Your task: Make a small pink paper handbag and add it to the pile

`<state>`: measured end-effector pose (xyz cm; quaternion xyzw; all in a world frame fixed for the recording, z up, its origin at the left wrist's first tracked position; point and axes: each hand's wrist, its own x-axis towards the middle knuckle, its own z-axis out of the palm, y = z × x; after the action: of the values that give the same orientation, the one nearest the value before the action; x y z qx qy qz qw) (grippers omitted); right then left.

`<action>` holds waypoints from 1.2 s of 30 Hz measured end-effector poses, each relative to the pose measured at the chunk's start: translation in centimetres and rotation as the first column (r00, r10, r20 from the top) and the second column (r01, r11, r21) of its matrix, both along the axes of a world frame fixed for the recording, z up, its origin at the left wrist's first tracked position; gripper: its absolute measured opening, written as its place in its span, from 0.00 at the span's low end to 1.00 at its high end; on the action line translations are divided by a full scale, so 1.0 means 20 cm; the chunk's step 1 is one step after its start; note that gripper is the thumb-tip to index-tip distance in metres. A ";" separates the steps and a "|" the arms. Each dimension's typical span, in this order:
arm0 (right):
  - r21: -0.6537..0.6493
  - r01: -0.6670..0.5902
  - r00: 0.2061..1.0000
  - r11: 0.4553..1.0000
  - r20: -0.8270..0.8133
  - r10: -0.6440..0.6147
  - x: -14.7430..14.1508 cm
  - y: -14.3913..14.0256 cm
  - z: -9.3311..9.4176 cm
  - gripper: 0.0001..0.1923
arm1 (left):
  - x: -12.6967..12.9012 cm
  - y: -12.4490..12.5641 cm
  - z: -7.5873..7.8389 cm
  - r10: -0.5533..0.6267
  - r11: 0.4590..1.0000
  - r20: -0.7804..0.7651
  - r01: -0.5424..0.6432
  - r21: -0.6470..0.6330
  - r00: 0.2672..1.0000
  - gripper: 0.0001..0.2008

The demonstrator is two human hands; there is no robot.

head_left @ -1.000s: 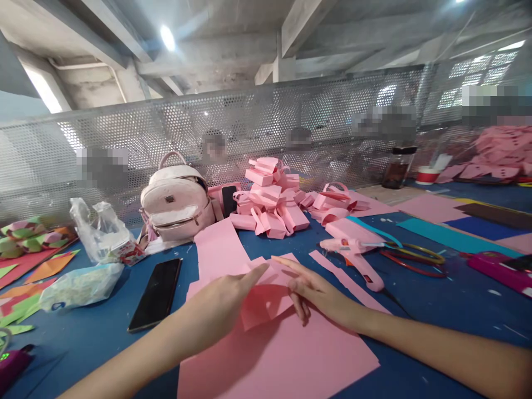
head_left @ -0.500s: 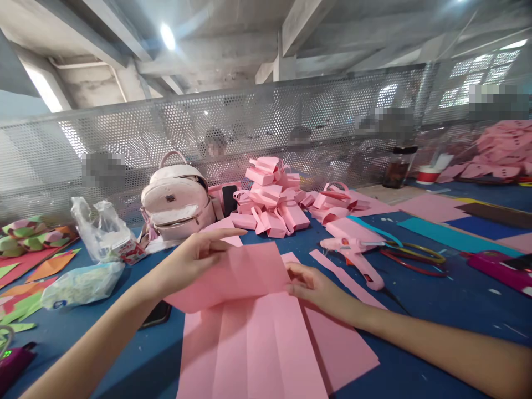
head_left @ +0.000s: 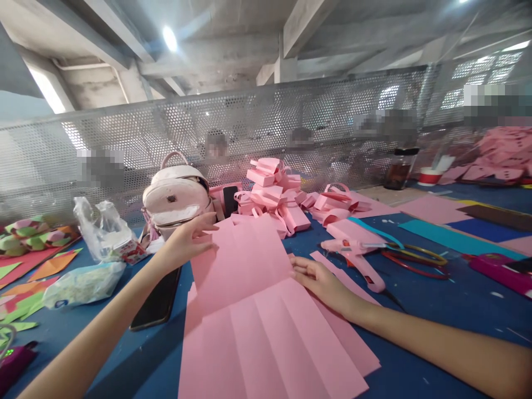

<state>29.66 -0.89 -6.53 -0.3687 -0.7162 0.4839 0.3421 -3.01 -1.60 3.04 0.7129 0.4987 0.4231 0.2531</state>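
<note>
A creased pink paper sheet [head_left: 245,260] is spread out in front of me, over more pink paper [head_left: 189,354]. Its far part is raised, and a near panel with several parallel creases lies toward me. My left hand [head_left: 187,241] pinches the far part by its left edge, the thumb hidden behind it or against it. On the right edge, near the crosswise fold, my right hand [head_left: 320,282] has its fingers closed on the paper. A pink hot glue gun [head_left: 357,255] lies to the right of that hand. Under my left forearm is a dark phone [head_left: 155,302].
Behind the sheet stand a pale backpack [head_left: 177,197] and a pile of folded pink paper pieces [head_left: 270,197]. Plastic bags [head_left: 85,285] lie left. Scissors [head_left: 415,260], a teal strip [head_left: 453,235] and a magenta device [head_left: 501,271] lie right. A perforated metal screen [head_left: 249,122] closes the back.
The pink sheet has opened out: its far part now leans back and its near panel lies down toward me. My left hand moved slightly left and down; the right hand barely shifted.
</note>
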 end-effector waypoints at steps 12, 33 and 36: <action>-0.151 0.159 0.981 0.976 -0.091 -0.174 0.02 0.05 -0.05 0.25 | 0.17 -0.24 -0.47 0.055 0.935 0.410 0.097 -0.341 0.910 0.27; -0.080 0.045 0.995 0.996 -0.090 -0.052 0.01 0.02 -0.02 0.21 | 0.10 -0.22 -0.54 0.115 0.912 0.382 0.055 -0.406 0.917 0.24; -0.064 0.060 0.994 0.996 -0.084 -0.065 0.01 0.02 -0.03 0.21 | 0.10 -0.22 -0.54 0.137 0.911 0.375 0.033 -0.412 0.917 0.24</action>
<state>29.82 -0.46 -7.21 -0.3800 -0.6735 0.5102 0.3763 -0.95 -6.10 -7.69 0.5295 0.5338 0.4512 0.4808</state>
